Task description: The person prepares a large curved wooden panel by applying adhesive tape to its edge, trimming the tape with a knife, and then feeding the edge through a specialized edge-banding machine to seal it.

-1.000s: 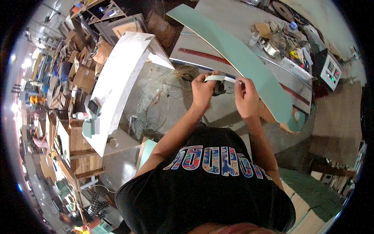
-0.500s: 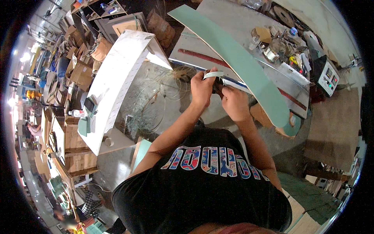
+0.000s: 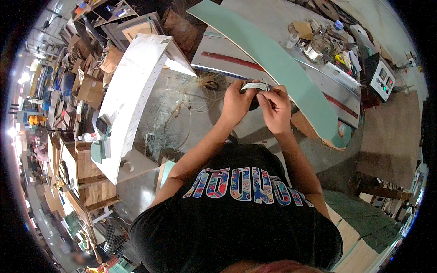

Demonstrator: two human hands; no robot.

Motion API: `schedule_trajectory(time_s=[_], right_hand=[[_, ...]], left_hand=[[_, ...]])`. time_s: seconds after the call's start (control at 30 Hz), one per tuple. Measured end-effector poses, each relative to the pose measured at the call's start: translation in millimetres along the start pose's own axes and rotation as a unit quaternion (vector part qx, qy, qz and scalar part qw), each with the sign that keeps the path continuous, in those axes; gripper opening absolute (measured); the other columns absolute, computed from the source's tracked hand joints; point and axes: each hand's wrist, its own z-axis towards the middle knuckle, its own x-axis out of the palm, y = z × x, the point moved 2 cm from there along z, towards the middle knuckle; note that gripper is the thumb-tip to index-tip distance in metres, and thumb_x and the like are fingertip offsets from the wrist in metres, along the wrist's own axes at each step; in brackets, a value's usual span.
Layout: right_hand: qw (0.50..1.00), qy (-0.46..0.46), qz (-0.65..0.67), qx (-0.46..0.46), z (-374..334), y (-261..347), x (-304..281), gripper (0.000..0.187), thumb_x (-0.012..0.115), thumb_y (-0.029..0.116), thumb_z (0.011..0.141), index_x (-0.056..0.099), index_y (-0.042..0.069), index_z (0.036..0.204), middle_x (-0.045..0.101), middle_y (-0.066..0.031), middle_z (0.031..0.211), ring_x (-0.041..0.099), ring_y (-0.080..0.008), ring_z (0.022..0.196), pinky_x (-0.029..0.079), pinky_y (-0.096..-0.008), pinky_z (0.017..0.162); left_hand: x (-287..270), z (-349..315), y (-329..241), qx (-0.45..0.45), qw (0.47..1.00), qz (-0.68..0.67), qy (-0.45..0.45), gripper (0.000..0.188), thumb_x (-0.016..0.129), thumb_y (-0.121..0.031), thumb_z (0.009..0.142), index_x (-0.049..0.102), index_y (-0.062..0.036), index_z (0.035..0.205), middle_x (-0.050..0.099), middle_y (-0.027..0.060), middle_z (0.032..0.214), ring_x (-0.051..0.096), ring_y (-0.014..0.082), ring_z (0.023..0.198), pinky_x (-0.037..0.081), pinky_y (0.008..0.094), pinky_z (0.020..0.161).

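Note:
My left hand (image 3: 236, 105) is closed round a pale, curved band (image 3: 255, 85) that looks like a roll of tape; something dark shows beneath it, partly hidden by my fingers. My right hand (image 3: 276, 109) meets the band's right end, thumb and fingertips pinched there. Both hands are in front of my chest, just short of a long, narrow green board (image 3: 273, 57) with a rounded near end. That board lies slantwise across a metal-topped machine table (image 3: 232, 53).
A white panel bench (image 3: 132, 82) to the left carries a phone-like dark device (image 3: 103, 124) and a green block (image 3: 97, 151). Coiled strands (image 3: 207, 84) lie on the floor. Clutter (image 3: 314, 50) covers the table's far right, near a control box (image 3: 383, 82).
My right hand has turned and risen slightly, its fingertips now at the band's right end. The band lies flatter between my hands. My view has shifted a little.

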Motion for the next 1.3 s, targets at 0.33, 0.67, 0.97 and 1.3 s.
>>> schedule_trajectory(time_s=[0.33,0.67,0.97,1.3], right_hand=[[0.986,-0.065,-0.119,-0.093,7,8,-11,0.017,0.082,0.008,0.086,0.078,0.011,0.102,0.074,-0.0107,0.119,0.073,-0.0273,0.103,0.058,-0.0368,0.086],[0.993,-0.059,0.025,0.098,19,1,-11,0.011,0.079,0.007,0.090,0.078,0.006,0.101,0.076,-0.0131,0.105,0.075,-0.0271,0.091,0.059,-0.0344,0.079],[0.999,-0.017,-0.031,0.025,4,2,-26,0.029,0.081,0.005,0.088,0.080,0.012,0.116,0.072,-0.0098,0.098,0.072,-0.0250,0.087,0.057,-0.0326,0.077],[0.976,0.062,0.113,0.176,-9,-28,-23,0.032,0.081,0.009,0.091,0.069,0.001,0.119,0.071,-0.0115,0.098,0.069,-0.0163,0.092,0.055,-0.0329,0.079]], left_hand=[[11,-10,-17,-0.195,0.977,-0.050,0.072,0.033,0.058,-0.028,0.107,0.068,0.0024,0.116,0.068,0.0051,0.090,0.059,0.0140,0.076,0.049,0.0335,0.066],[13,-17,1,-0.133,0.973,-0.159,0.105,0.040,0.058,-0.028,0.106,0.058,0.0017,0.133,0.068,0.0098,0.110,0.061,0.0146,0.095,0.052,0.0317,0.083],[6,-17,-15,-0.047,0.976,0.039,0.209,0.040,0.072,-0.025,0.098,0.063,0.0030,0.125,0.075,0.0160,0.102,0.071,0.0207,0.092,0.056,0.0386,0.084],[7,-26,9,-0.090,0.970,0.022,0.224,0.037,0.065,-0.031,0.103,0.066,0.0022,0.120,0.075,0.0177,0.090,0.072,0.0227,0.084,0.055,0.0406,0.077]])
